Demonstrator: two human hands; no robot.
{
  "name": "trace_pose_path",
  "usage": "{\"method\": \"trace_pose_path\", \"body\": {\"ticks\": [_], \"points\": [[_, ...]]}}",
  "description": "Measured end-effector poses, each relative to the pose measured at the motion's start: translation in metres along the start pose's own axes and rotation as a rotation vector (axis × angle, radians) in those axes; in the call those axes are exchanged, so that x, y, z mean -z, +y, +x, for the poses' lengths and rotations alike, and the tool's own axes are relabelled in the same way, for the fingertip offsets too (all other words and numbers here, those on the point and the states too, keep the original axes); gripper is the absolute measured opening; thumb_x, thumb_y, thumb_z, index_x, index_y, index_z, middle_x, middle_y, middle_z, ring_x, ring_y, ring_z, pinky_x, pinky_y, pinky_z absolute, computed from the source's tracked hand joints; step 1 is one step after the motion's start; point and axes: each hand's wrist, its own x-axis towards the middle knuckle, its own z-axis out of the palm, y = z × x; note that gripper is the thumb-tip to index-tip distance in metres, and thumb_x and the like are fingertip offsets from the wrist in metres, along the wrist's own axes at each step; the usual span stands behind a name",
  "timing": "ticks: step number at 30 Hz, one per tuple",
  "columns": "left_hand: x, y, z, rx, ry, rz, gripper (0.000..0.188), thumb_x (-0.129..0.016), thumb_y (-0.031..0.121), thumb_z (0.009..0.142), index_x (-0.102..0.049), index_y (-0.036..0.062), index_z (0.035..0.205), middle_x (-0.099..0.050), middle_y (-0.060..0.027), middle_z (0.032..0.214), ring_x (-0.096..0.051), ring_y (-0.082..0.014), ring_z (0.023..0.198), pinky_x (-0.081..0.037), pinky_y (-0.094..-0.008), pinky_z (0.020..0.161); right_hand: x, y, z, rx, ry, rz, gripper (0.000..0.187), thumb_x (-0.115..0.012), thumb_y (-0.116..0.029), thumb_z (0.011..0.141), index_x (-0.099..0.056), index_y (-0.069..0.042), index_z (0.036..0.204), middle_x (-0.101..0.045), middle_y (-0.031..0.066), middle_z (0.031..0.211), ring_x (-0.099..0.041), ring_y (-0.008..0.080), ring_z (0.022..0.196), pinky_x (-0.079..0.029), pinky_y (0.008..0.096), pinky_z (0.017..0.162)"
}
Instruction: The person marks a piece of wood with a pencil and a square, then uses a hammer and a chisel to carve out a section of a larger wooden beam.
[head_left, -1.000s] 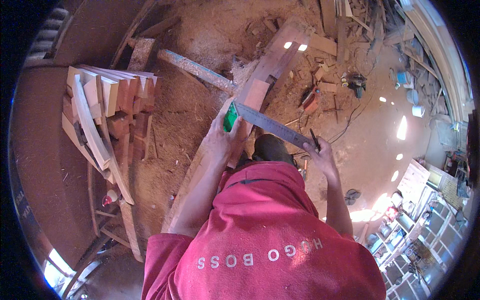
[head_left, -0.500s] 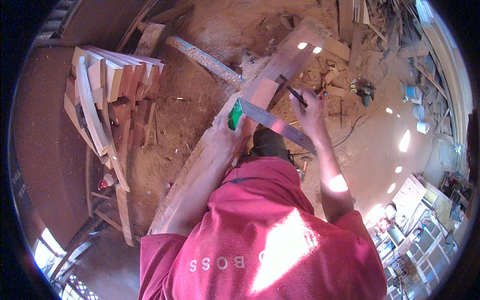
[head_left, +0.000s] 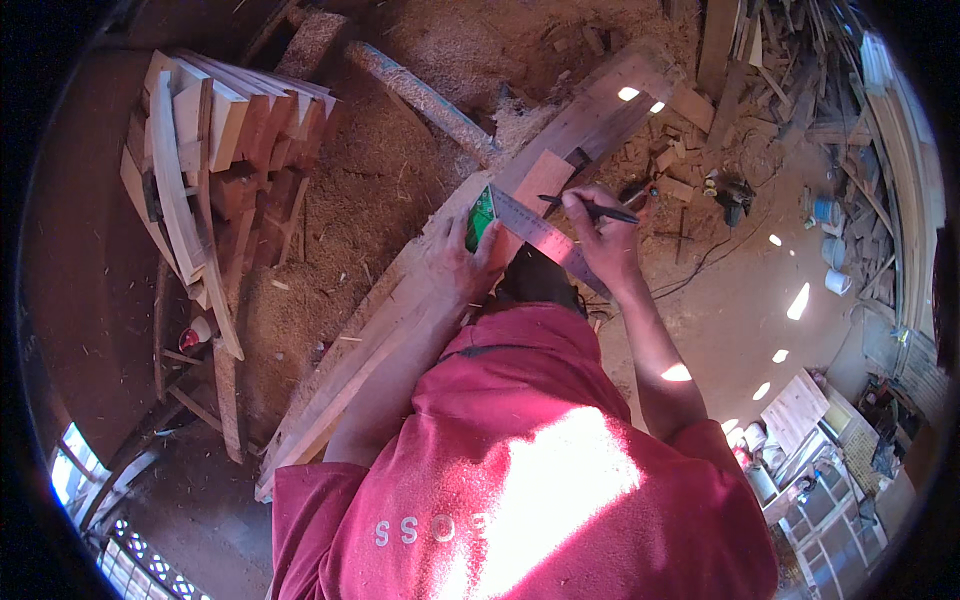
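Observation:
My left hand (head_left: 462,258) is closed on the green handle (head_left: 481,224) of a try square, pressing it against a reddish piece of wood (head_left: 546,178). The square's metal blade (head_left: 545,236) lies slanting across that piece, toward the lower right. In my right hand (head_left: 608,245) is a black pen (head_left: 612,212), its tip pointing left over the wood, close beside the blade. Whether the tip touches the surface I cannot tell. Beneath it all runs a long plank (head_left: 385,310), diagonally from lower left to upper right.
A stack of cut boards (head_left: 235,130) stands at the left. A dusty beam (head_left: 425,100) meets the plank from the upper left. Wood offcuts (head_left: 690,165), a dark power tool (head_left: 735,200) and white buckets (head_left: 834,252) lie to the right. Sawdust covers the ground.
My right hand has come left and down, and its pen has swung from steeply angled to nearly level, tip now beside the blade. The left hand keeps hold of the square. The view has shifted slightly.

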Motion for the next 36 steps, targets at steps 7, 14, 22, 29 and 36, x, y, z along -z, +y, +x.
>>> {"method": "trace_pose_path", "body": {"ticks": [7, 14, 22, 29, 36], "points": [[-0.004, -0.007, -0.001, -0.048, 0.11, -0.068, 0.052, -0.071, 0.043, 0.089, -0.061, 0.0082, 0.126, -0.063, -0.019, 0.114, -0.064, -0.0377, 0.102, -0.053, -0.0459, 0.08, -0.005, -0.004, 0.005, 0.114, -0.061, -0.009, 0.02, -0.072, -0.016, 0.091, -0.071, -0.001, 0.104, -0.07, 0.0093, 0.093, -0.065, 0.0153, 0.084, -0.051, 0.0291, 0.074], [-0.007, -0.022, -0.006, -0.211, 0.014, 0.073, 0.07, -0.085, 0.032, 0.072, -0.057, 0.0254, 0.135, -0.052, -0.0146, 0.133, -0.056, -0.0357, 0.112, -0.055, -0.0451, 0.083, -0.008, -0.003, 0.01, 0.142, -0.097, 0.016, 0.019, -0.071, -0.014, 0.092, -0.071, 0.0, 0.106, -0.07, 0.0089, 0.095, -0.065, 0.0141, 0.086, -0.051, 0.0284, 0.076], [-0.01, -0.007, 0.002, 0.115, 0.132, -0.264, 0.048, -0.076, 0.036, 0.087, -0.064, 0.0061, 0.124, -0.064, -0.0193, 0.112, -0.065, -0.0364, 0.103, -0.053, -0.0425, 0.085, -0.014, 0.008, 0.013, 0.08, -0.173, 0.038, 0.017, -0.068, -0.017, 0.093, -0.073, -0.005, 0.104, -0.072, 0.0116, 0.099, -0.069, 0.0248, 0.095, -0.052, 0.0349, 0.083], [-0.002, -0.02, -0.003, -0.235, 0.045, 0.005, 0.066, -0.081, 0.03, 0.073, -0.06, 0.0258, 0.134, -0.057, -0.0176, 0.129, -0.058, -0.037, 0.109, -0.055, -0.0448, 0.085, -0.016, 0.003, 0.015, 0.071, -0.179, -0.041, 0.019, -0.069, -0.019, 0.092, -0.073, -0.005, 0.104, -0.073, 0.0122, 0.1, -0.069, 0.0269, 0.095, -0.052, 0.0366, 0.086], [-0.018, -0.025, -0.004, -0.131, 0.135, -0.039, 0.049, -0.075, 0.036, 0.087, -0.065, 0.0057, 0.124, -0.066, -0.021, 0.115, -0.064, -0.0383, 0.107, -0.052, -0.0442, 0.091, -0.016, -0.001, 0.017, 0.098, -0.182, -0.082, 0.017, -0.069, -0.018, 0.091, -0.073, -0.004, 0.101, -0.072, 0.0124, 0.097, -0.069, 0.0291, 0.093, -0.053, 0.0371, 0.084]]}}
